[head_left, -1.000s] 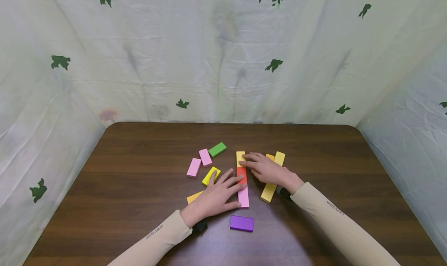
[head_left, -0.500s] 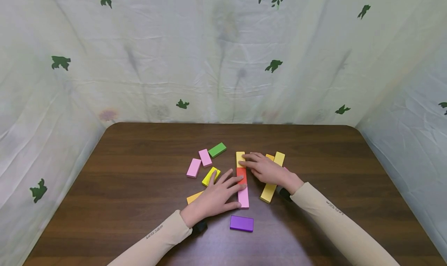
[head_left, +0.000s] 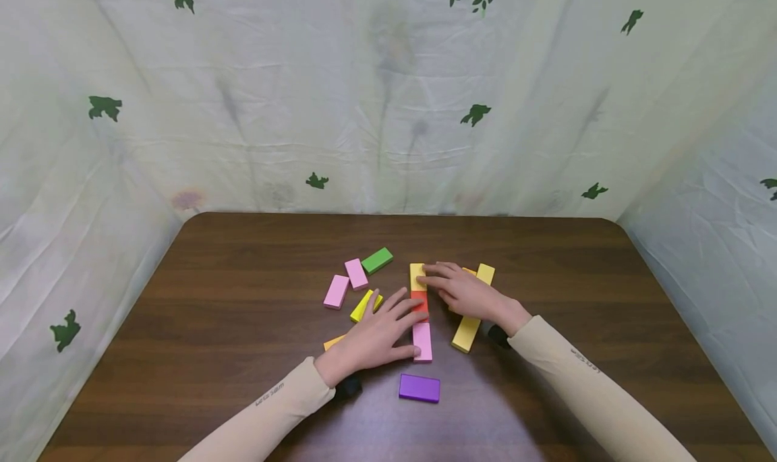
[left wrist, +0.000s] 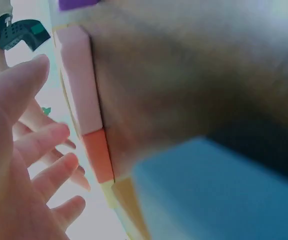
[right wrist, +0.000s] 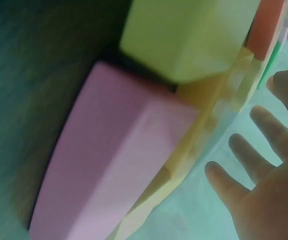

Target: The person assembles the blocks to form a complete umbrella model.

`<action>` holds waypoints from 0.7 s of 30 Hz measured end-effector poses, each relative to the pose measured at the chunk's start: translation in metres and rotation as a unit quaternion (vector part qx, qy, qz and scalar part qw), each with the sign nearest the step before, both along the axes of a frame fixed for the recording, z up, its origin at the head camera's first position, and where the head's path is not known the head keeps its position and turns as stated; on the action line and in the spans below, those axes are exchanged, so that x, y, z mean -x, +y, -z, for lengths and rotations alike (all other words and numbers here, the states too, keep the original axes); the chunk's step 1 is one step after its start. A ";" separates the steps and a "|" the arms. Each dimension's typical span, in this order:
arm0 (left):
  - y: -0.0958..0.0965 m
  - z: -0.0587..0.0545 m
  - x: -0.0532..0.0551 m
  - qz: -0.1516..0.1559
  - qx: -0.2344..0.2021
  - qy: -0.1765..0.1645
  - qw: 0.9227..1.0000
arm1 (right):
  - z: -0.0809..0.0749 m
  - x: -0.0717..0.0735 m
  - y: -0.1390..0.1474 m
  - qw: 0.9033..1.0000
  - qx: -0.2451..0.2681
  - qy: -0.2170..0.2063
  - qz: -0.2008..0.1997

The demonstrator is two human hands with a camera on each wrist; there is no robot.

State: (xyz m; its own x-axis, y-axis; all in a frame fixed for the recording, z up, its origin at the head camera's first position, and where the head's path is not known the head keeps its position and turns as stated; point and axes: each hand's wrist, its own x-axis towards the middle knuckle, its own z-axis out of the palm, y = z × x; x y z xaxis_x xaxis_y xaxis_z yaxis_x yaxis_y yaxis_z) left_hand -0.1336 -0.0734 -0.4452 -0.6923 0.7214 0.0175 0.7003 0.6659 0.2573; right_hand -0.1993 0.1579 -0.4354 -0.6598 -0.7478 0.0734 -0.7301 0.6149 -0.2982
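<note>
A pale yellow block [head_left: 416, 272], a red block [head_left: 419, 296] and a pink block [head_left: 423, 339] lie end to end in a straight column. My left hand [head_left: 373, 337] hovers over the red and pink blocks with spread fingers; the left wrist view shows its fingertips apart from the row. In the head view, my right hand [head_left: 470, 296] reaches over the long pale yellow piece [head_left: 466, 334], its relaxed fingertips at the right edge of the column's yellow block. Whether they touch it, I cannot tell. Neither hand grips anything.
Left of the column lie two pink blocks [head_left: 336, 291], a green block [head_left: 378, 260], a bright yellow block [head_left: 360, 310] and a partly covered orange block [head_left: 333, 342]. A purple block [head_left: 419, 388] lies in front. Another pink block [right wrist: 109, 150] shows in the right wrist view.
My left hand has risen slightly off the column, its fingers shifting up and uncovering more of the pink block. My right hand has barely moved, and the blocks stay in place.
</note>
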 end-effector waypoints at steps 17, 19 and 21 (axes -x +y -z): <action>0.010 -0.008 0.023 -0.023 0.062 -0.032 0.997 | 0.002 0.000 0.023 0.999 -0.006 -0.034 0.040; 0.010 -0.008 0.022 -0.022 0.063 -0.030 0.997 | 0.002 0.000 0.026 0.998 -0.011 -0.042 0.050; 0.010 -0.008 0.022 -0.021 0.061 -0.026 0.998 | 0.001 -0.001 0.030 0.997 -0.015 -0.049 0.059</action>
